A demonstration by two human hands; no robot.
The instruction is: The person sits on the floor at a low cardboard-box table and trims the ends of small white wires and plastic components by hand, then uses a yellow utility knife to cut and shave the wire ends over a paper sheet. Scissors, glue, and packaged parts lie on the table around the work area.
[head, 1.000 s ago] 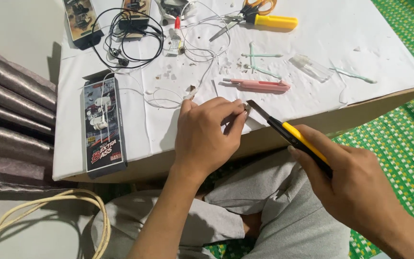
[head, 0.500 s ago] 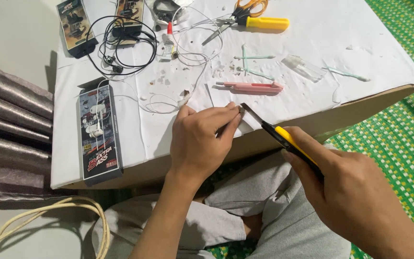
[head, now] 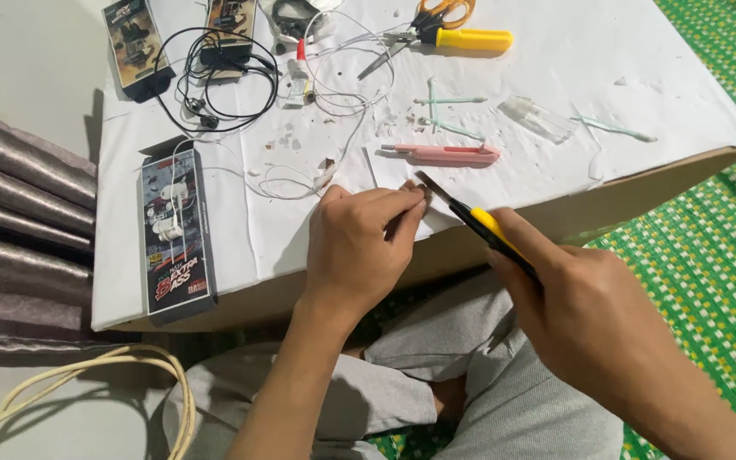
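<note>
White earphone wire (head: 334, 175) was pinched in the closed left hand (head: 359, 247); a yellow utility knife (head: 479, 226), gripped by the right hand (head: 589, 315), met its tip. Stripping appeared unfinished.

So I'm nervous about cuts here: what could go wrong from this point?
The utility knife in the right hand has its blade tip right beside the left hand's pinching fingertips; a slip could nick them. The thin white wire trails nearby and could get severed.
</note>
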